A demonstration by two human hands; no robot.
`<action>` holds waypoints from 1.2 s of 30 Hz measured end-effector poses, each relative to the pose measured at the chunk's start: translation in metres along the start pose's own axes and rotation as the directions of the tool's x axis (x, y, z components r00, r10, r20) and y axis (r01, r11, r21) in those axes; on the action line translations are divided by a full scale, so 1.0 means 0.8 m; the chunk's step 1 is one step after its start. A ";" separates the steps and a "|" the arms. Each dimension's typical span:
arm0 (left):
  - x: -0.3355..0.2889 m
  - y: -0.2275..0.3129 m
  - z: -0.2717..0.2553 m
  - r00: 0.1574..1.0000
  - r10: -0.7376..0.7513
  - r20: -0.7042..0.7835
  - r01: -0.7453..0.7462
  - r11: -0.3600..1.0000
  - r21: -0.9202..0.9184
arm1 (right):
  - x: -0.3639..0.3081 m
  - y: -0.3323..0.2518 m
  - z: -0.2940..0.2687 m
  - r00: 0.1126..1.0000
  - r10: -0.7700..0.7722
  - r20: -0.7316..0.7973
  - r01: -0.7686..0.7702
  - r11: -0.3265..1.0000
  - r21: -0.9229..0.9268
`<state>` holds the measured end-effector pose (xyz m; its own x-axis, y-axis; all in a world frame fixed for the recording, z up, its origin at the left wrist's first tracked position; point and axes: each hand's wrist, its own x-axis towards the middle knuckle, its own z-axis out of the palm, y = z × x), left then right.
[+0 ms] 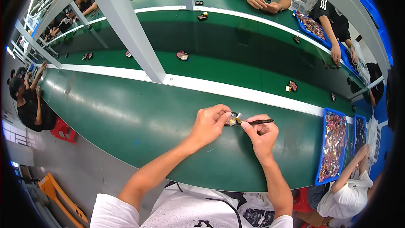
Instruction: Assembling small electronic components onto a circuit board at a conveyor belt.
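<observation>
My left hand (209,122) is closed on a small black electronic device (233,119), pinched at its left side just above the green bench. Wires or a small yellowish part show inside its open housing, and a pale flap stands up at its right; finer detail is too small to read. In my right hand (262,137) is a pair of slim black tweezers (263,121), gripped between thumb and fingers. Their tip points left and reaches the device's right side. Whether the tip pinches anything cannot be made out.
Beyond the white rail, a dark green conveyor belt (236,52) carries scattered small assemblies (182,55). A grey metal post (126,29) rises at the bench's far edge. To my right lies a blue tray (333,147) full of small parts. Co-workers sit left, right and opposite.
</observation>
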<state>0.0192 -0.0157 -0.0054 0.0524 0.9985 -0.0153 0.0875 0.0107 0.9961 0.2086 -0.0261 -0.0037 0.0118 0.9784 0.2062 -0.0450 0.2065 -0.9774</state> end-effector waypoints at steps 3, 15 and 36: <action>-0.002 -0.004 0.005 0.997 0.077 -0.028 -0.076 0.997 0.026 | -0.001 0.002 0.001 1.000 0.001 -0.001 -0.001 0.999 -0.035; -0.003 -0.003 0.011 0.988 0.146 -0.056 -0.143 0.988 0.057 | 0.000 0.001 -0.002 0.998 -0.063 -0.021 0.058 0.979 -0.193; -0.010 0.010 0.009 0.997 0.078 0.002 -0.078 0.994 -0.081 | 0.005 -0.019 -0.006 0.949 0.311 0.053 -0.315 0.941 0.126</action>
<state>0.0265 -0.0236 0.0024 0.0615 0.9962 0.0622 0.0022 -0.0625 0.9980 0.2141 -0.0252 0.0120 -0.0552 0.9929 -0.1057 -0.1714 -0.1138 -0.9786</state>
